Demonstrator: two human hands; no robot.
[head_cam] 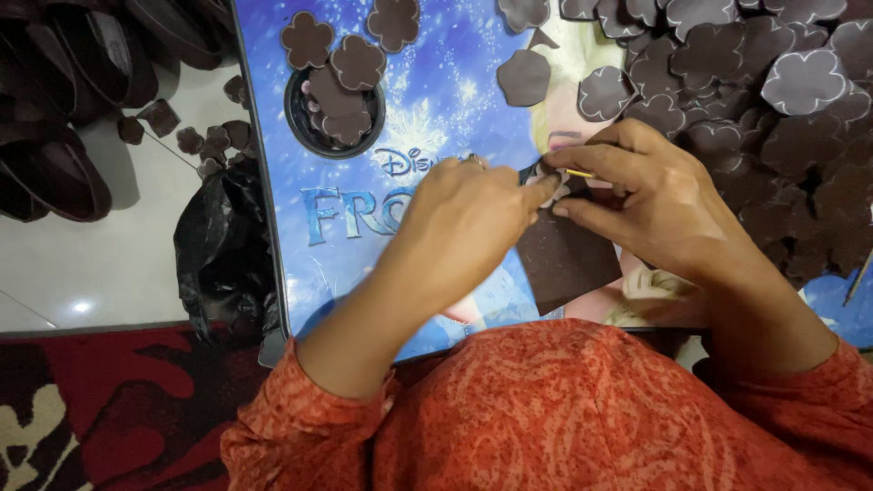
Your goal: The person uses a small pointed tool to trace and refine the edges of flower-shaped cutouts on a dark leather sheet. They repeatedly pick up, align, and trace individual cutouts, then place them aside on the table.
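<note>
Both hands meet over the middle of a blue picture-printed board (427,118) that serves as the worktop on the person's lap. The left hand (464,223) has its fingers (536,189) curled nearly closed, their tips pressing on a small flower-shaped template (552,182) so that it lies flat and does not slip on the dark brown foam sheet (564,259) beneath it. The right hand (659,200) has thumb and forefinger closed around a thin yellow-tipped stick (578,173), probably a pencil or marking tool, whose point sits at the template's edge just beside the left fingertips; that looks like a grip for tracing an outline, though the point itself is too small to make out. The foam sheet runs from under the fingers down toward the person's orange patterned sleeve and body (564,409), which likely keeps it handy and steady. Beyond the right fingers and off to their far side lies a big heap of cut brown flower shapes (773,82), piled loosely. Beyond the left fingers, well apart from them, a round black lid (296,118) holds a few more cut flowers (346,123), with others loose just beside it. Out past the board's edge on the left-hand side sit a crumpled black plastic bag (223,245), small brown offcuts (205,141) on the pale floor, and stacked dark curved pieces (55,173).
</note>
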